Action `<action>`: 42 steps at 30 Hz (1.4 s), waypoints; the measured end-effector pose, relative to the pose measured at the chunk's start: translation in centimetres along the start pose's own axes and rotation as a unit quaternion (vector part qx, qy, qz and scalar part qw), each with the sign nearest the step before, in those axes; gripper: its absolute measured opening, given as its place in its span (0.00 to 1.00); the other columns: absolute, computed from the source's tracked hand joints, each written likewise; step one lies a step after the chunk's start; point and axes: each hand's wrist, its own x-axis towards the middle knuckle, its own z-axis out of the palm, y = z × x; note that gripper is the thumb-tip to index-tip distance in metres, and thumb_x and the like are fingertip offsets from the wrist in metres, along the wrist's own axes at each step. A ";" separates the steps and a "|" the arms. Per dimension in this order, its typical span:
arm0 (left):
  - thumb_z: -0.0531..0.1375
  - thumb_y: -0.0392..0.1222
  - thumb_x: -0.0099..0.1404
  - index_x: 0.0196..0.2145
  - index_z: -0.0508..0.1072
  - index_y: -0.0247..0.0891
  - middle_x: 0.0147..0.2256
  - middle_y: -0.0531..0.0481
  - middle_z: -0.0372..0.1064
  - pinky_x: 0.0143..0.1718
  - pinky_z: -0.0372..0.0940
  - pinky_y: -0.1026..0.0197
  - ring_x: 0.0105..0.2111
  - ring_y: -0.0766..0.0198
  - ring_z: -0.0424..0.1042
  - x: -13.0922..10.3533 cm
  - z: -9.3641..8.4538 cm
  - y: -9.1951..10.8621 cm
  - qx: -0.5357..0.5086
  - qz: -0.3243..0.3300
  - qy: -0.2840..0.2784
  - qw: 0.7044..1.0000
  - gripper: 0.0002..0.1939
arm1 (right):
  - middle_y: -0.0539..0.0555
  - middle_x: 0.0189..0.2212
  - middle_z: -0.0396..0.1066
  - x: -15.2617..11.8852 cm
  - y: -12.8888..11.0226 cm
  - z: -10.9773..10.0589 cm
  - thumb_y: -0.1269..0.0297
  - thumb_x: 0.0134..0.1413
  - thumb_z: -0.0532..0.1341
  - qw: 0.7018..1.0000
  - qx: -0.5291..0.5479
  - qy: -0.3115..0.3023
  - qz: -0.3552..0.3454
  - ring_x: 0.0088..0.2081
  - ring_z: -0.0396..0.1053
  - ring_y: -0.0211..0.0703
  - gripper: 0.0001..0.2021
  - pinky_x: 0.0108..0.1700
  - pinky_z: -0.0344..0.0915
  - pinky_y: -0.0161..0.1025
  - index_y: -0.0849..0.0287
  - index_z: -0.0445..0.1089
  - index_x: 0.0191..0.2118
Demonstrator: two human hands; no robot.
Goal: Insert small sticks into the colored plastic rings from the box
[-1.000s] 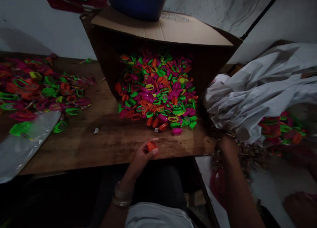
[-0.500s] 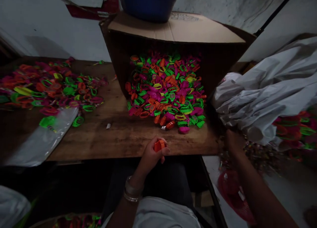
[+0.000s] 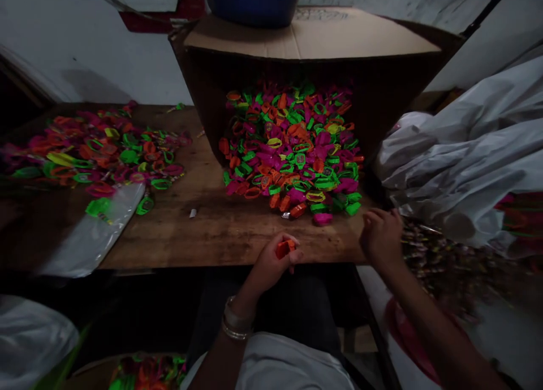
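My left hand (image 3: 268,264) is closed around an orange plastic toy watch (image 3: 284,248), just over the table's front edge. My right hand (image 3: 383,238) is at the right end of the table, fingers curled together. Whatever may be in its fingertips is too small and dark to make out. Ahead of both hands, a heap of green, pink, orange and yellow toy watches (image 3: 292,152) spills from a cardboard box (image 3: 360,42) lying on its side. Beside my right forearm is a pile of small wrapped pieces (image 3: 449,271), blurred.
Another heap of toy watches (image 3: 106,152) lies on the left, next to a clear plastic bag (image 3: 93,237). A blue tub (image 3: 254,3) stands on the box. White plastic sacks (image 3: 470,152) bulge at right, above a red basket (image 3: 409,336). More watches (image 3: 148,373) sit below, lower left.
My right hand has moved left and up, away from the small wrapped pieces to the table's right end. My left hand still holds the orange toy watch. The view has shifted slightly.
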 end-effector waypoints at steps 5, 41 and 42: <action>0.57 0.54 0.64 0.41 0.65 0.37 0.28 0.55 0.64 0.26 0.59 0.67 0.23 0.72 0.62 -0.5 -1.2 0.5 0.000 0.006 -0.004 1.000 0.17 | 0.55 0.37 0.66 -2.2 -12.1 -0.3 0.69 0.60 0.51 0.916 0.399 0.050 0.021 0.34 0.69 0.42 0.11 0.37 0.68 0.42 0.55 0.57 0.49; 0.45 0.51 0.71 0.33 0.68 0.36 0.28 0.52 0.64 0.34 0.56 0.62 0.29 0.66 0.62 -1.5 -1.2 1.3 0.168 0.055 0.043 0.983 0.19 | 0.53 0.31 0.77 -5.1 -13.3 -1.1 0.56 0.41 0.71 0.703 0.649 -0.155 0.246 0.35 0.74 0.44 0.10 0.40 0.71 0.39 0.56 0.77 0.30; 0.45 0.50 0.71 0.33 0.68 0.36 0.28 0.52 0.64 0.33 0.56 0.62 0.29 0.66 0.62 -1.5 -1.2 1.3 0.165 0.054 0.040 0.984 0.19 | 0.53 0.31 0.77 -5.2 -13.2 -1.0 0.56 0.41 0.71 0.699 0.652 -0.156 0.251 0.35 0.74 0.45 0.11 0.40 0.71 0.39 0.56 0.77 0.30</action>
